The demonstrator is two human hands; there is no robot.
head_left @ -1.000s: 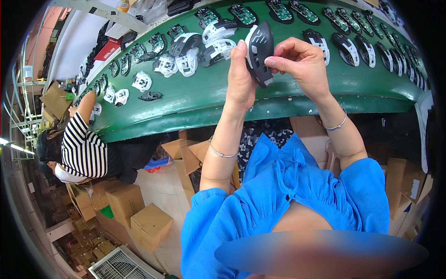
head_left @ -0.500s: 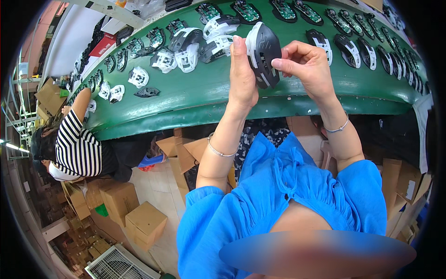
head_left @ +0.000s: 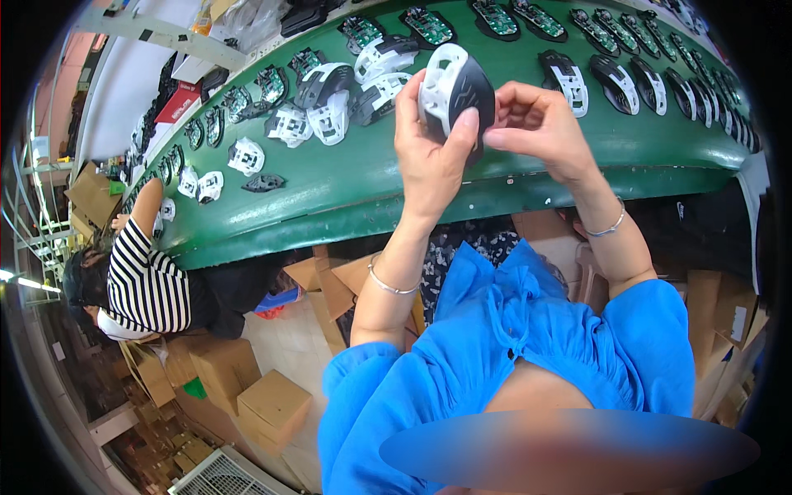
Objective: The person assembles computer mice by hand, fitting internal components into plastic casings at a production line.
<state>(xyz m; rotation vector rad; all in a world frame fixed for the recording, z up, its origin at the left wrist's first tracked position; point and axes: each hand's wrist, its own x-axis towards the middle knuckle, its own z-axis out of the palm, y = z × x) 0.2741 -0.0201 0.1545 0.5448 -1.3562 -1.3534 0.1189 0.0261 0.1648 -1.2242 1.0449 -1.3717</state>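
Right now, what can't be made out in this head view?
All in the head view:
The held shell: its far side faces away, and the left hand covers its lower part.
Whether the right hand pinches anything: its curled fingers hide that.
What the co-worker's hand touches: too small.
The white grille unit: cut off by the lower edge.

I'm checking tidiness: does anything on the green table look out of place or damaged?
The heap of black-and-white shells left of the held shell looks jumbled: pieces overlap at mixed angles, while the shells at right lie in a row. No damage is discernible.
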